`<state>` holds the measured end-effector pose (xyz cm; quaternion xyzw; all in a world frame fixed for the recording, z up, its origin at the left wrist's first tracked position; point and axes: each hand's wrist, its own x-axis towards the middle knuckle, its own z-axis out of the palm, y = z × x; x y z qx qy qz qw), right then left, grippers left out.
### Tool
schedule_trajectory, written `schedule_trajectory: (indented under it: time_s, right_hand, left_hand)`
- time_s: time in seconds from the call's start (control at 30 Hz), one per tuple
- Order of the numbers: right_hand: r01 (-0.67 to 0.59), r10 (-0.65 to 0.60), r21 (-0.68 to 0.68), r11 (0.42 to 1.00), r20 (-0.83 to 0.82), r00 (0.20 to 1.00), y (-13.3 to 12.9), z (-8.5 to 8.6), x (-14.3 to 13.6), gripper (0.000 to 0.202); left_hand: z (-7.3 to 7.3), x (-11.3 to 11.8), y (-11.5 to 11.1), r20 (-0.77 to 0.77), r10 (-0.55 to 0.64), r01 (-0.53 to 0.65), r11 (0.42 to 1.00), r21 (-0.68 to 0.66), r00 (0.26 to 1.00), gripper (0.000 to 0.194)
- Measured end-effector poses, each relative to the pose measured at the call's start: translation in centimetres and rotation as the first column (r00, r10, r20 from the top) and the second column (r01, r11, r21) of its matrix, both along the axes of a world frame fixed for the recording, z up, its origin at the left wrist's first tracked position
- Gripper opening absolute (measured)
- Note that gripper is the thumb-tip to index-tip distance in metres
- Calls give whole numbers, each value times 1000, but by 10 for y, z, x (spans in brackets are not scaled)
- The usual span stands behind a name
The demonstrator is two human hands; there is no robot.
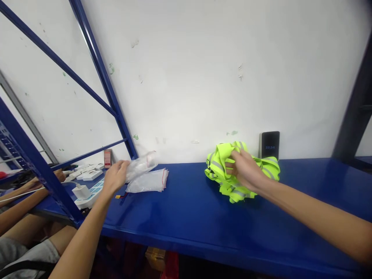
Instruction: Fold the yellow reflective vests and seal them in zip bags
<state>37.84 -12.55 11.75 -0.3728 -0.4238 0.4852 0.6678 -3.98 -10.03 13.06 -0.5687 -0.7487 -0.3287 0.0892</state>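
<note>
Blue-painted metal is seen in the one long tabletop (180, 221), below which one brown cardboard box (156, 258) is partly hidden; at the left, the way to a co-worker's two forearms (29, 199) is crossed by one slanted blue post (59, 192); one white plug (81, 192) is held in a white power strip (94, 195); one clear plastic bag (141, 166) is pinched by the left hand (116, 175), above stacked clear bags (148, 182), uncountable; neon-yellow reflective straps (238, 192), heaped at right, are touched by the right hand's (246, 168) parted, bent fingers, whose pinch cannot be told; behind, one black-faced device (270, 145) is stood upright.
</note>
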Motion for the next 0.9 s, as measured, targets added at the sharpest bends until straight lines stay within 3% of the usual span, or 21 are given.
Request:
schedule_trajectory:
  time_s: [0.13, 0.23, 0.3, 0.37, 0.43, 0.47, 0.5, 0.53, 0.57, 0.63, 0.7, 0.77, 0.83, 0.9]
  right_hand:
    - [-83, 84, 16, 996, -60, 995, 4, 16, -14, 8]
    - [-174, 179, 51, 983, -102, 979, -1, 33, -24, 10]
    - [-212, 221, 71, 975, -148, 964, -4, 38, -32, 13]
    - [-234, 244, 75, 969, -191, 951, -4, 34, -42, 13]
    - [-258, 262, 50, 965, -212, 941, -1, 24, -52, 13]
    - [-276, 277, 35, 961, -216, 936, 2, 19, -56, 12]
    - [-293, 292, 26, 956, -221, 931, 5, 14, -61, 12]
    - [-314, 311, 27, 949, -226, 923, 8, 10, -65, 11]
    - [-333, 332, 36, 942, -232, 914, 10, 8, -68, 11]
    - [-367, 373, 72, 928, -241, 896, 12, 9, -74, 12]
    - [-398, 412, 106, 911, -247, 877, 11, 15, -78, 13]
    - [-436, 455, 129, 891, -256, 853, 7, 21, -81, 13]
    - [-476, 500, 153, 866, -263, 825, 4, 27, -81, 12]
    - [-495, 525, 174, 851, -255, 812, 1, 31, -78, 9]
  left_hand:
    - [-33, 13, 38, -128, -1, -29, 972, -233, 992, 62]
    - [-55, 19, 54, -145, 61, -96, 964, -247, 988, 64]
    - [-59, 24, 55, -115, 95, -108, 987, -121, 989, 62]
    - [-58, 34, 46, -88, 87, -76, 990, 115, 992, 59]
    - [-56, 52, 29, -106, -42, 75, 945, 320, 993, 54]
    - [-56, 64, 18, -137, -188, 225, 911, 347, 973, 51]
    - [-59, 77, 6, -174, -394, 430, 854, 292, 902, 48]
    - [-62, 91, -5, -171, -603, 626, 764, 158, 779, 47]
    - [-67, 105, -15, -95, -743, 748, 664, 26, 663, 52]
    - [-77, 131, -28, 210, -828, 849, 528, -22, 521, 70]
    - [-85, 149, -30, 543, -767, 915, 403, -8, 342, 74]
    - [-90, 160, -25, 761, -616, 941, 337, 19, 206, 65]
    - [-92, 167, -18, 881, -460, 945, 323, 51, 110, 56]
    - [-94, 172, -13, 933, -361, 928, 353, 119, 18, 57]
